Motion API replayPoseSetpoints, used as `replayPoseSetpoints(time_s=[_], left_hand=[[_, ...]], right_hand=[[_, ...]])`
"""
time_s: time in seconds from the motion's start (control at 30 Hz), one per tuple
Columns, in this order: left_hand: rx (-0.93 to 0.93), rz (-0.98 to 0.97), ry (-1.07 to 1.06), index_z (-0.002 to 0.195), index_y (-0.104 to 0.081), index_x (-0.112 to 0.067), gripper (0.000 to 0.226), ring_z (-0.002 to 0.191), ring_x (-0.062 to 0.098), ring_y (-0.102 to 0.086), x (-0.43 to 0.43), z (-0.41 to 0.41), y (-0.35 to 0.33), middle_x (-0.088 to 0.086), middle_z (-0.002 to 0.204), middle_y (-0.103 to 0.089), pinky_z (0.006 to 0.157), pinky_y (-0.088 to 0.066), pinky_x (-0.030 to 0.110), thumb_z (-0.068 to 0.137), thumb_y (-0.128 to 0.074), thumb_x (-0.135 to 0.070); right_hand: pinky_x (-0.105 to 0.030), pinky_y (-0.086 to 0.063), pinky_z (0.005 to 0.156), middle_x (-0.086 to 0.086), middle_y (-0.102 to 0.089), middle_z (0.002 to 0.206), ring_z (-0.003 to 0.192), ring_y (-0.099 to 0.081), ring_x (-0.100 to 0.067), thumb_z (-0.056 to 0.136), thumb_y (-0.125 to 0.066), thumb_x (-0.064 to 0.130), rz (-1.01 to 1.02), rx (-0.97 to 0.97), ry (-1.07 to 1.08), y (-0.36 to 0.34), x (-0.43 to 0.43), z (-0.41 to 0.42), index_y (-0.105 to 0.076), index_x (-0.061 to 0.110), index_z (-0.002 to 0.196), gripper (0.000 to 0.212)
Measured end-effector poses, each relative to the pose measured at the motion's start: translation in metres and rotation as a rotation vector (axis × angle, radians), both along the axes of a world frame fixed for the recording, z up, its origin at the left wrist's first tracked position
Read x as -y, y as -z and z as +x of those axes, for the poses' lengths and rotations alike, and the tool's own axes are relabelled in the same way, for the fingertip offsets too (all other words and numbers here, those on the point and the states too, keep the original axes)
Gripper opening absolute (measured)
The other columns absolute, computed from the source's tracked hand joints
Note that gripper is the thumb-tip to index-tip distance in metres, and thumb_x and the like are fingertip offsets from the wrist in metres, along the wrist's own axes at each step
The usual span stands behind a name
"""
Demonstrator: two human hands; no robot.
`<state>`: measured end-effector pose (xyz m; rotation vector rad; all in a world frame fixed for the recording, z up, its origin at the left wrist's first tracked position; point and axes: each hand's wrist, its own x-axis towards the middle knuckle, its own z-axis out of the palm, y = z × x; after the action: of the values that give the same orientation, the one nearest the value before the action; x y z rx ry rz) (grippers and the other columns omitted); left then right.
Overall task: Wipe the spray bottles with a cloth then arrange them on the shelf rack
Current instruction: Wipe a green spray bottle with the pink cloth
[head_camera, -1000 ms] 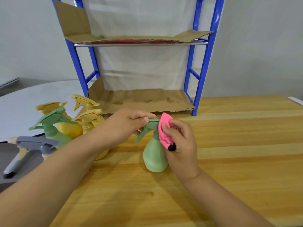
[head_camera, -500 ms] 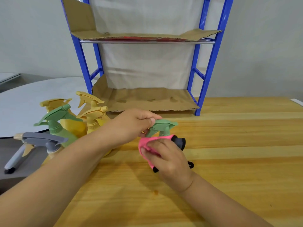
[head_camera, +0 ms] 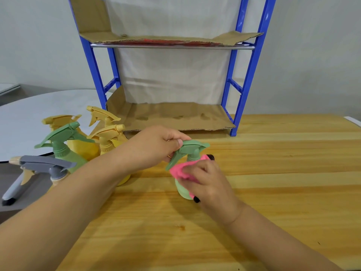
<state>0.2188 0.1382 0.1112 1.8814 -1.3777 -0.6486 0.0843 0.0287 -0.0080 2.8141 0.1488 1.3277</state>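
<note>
A green spray bottle (head_camera: 190, 149) stands on the wooden table (head_camera: 273, 182) in front of the blue shelf rack (head_camera: 251, 79). My left hand (head_camera: 156, 145) pinches the back of its trigger head. My right hand (head_camera: 207, 182) presses a pink cloth (head_camera: 178, 171) against the bottle's shoulder and covers most of its body. To the left stand three yellow spray bottles (head_camera: 109, 137), a second green bottle (head_camera: 62, 145) and a bottle with a grey trigger head (head_camera: 45, 165). Both rack shelves, lined with cardboard (head_camera: 172, 116), hold no bottles.
A round grey table (head_camera: 29, 122) sits behind the bottle group at the left. The rack stands against a pale wall at the back of the wooden table. Bare wood stretches to the right of my hands.
My right hand moved the pink cloth from the bottle's head down onto its shoulder and body. My left hand kept its hold on the trigger head. The view shifted slightly.
</note>
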Motion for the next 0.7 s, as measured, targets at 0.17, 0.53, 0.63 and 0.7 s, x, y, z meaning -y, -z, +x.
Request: replayPoseSetpoints(time_s=[0.17,0.53,0.63,0.7], left_hand=[[0.077,0.023,-0.029,0.109,-0.066,-0.035,0.032,0.078,0.005,-0.065,0.0,-0.002,-0.001,-0.007,0.094,-0.071,0.073,-0.055,0.017,0.097,-0.042,-0.018],[0.215,0.054,-0.029,0.113,-0.065,-0.035,0.03,0.084,0.017,-0.068,0.008,-0.002,-0.002,0.0,0.094,-0.073,0.084,-0.054,0.042,0.097,-0.043,-0.02],[0.211,0.047,-0.03,0.111,-0.066,-0.036,0.031,0.083,0.019,-0.068,0.009,0.0,-0.001,0.001,0.094,-0.073,0.083,-0.054,0.042,0.097,-0.043,-0.02],[0.211,0.043,-0.036,0.11,-0.066,-0.036,0.031,0.083,0.018,-0.068,0.009,0.0,0.0,0.002,0.094,-0.073,0.083,-0.054,0.041,0.097,-0.043,-0.02]], right_hand=[[-0.033,-0.042,0.084,0.006,-0.063,0.104,0.097,-0.048,-0.016,0.087,-0.057,0.015,-0.135,-0.339,-0.104,0.025,0.008,-0.021,-0.069,0.017,0.106,0.022],[-0.038,-0.044,0.071,0.001,-0.052,0.107,0.088,-0.049,-0.023,0.094,-0.052,0.012,-0.107,0.054,-0.008,-0.034,0.038,-0.01,-0.067,0.013,0.105,0.019],[-0.036,-0.045,0.072,0.0,-0.051,0.106,0.089,-0.048,-0.022,0.088,-0.054,0.005,-0.061,0.002,-0.029,-0.016,0.034,-0.012,-0.068,0.012,0.107,0.025],[-0.034,-0.046,0.074,0.002,-0.051,0.105,0.09,-0.047,-0.02,0.087,-0.05,0.006,-0.04,-0.108,-0.063,0.005,0.028,-0.018,-0.065,0.015,0.11,0.028]])
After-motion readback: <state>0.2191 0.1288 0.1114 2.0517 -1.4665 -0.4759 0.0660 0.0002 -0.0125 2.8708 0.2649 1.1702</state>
